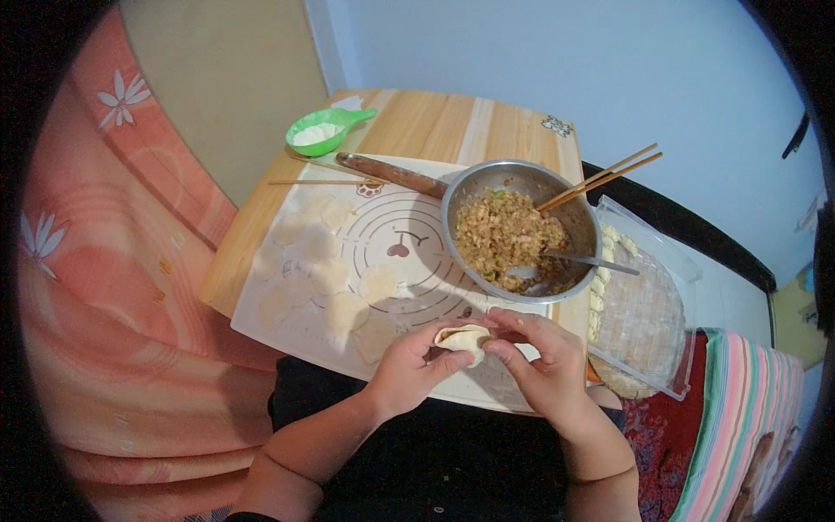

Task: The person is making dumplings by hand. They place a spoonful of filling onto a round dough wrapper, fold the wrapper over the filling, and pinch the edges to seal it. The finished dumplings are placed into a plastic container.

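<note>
Desk (426, 130) occupied beyond by metal bowl (526, 177), rolling pin (391, 175) | folded dough (465, 340) pinched between left hand (416, 367) and right hand (550, 361)

A pale blue wall (539, 70) stands beyond the far edge of the light wooden table (435, 122), with a beige panel (217, 70) past its far left corner. Orange curtain-like cloth (122, 322) with white flowers hangs along the left edge, shadowed near the table. Beyond the right edge are a dark curved band (709, 230), red patterned fabric (657, 444) and a striped cloth (748, 418).
</note>
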Tool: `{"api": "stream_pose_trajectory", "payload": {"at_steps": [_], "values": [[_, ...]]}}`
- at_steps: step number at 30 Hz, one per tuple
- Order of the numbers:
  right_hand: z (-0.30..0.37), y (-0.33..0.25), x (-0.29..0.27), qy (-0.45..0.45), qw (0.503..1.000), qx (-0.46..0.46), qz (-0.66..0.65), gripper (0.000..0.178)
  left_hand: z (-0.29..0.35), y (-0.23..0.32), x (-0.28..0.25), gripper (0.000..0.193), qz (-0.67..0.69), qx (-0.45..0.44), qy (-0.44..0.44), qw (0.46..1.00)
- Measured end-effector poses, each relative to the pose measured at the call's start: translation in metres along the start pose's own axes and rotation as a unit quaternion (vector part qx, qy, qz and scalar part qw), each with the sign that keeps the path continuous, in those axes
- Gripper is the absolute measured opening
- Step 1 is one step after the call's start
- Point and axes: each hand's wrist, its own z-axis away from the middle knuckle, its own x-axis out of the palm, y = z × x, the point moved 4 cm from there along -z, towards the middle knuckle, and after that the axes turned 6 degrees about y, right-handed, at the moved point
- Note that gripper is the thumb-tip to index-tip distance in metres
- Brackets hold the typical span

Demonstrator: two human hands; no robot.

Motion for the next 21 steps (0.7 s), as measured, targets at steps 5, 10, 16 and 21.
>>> {"api": "stream_pose_trajectory", "payload": {"at_steps": [5, 10, 16, 21], "values": [[0.001, -0.005, 0.003, -0.007, 1.000, -0.006, 0.024, 0.030, 0.002, 0.002, 0.000, 0.038, -0.029, -0.014, -0.006, 0.999], [0.000, -0.011, 0.003, -0.016, 0.995, -0.073, 0.071, 0.030, 0.001, 0.004, 0.001, 0.039, -0.055, -0.030, -0.010, 0.998], [-0.001, -0.014, 0.001, -0.016, 0.996, -0.005, 0.088, 0.027, 0.000, 0.001, 0.001, 0.043, -0.021, -0.008, 0.015, 1.000], [-0.004, -0.007, 0.004, -0.066, 0.996, -0.052, 0.009, 0.028, 0.002, 0.006, 0.003, 0.044, -0.076, -0.025, -0.011, 0.997]]}}
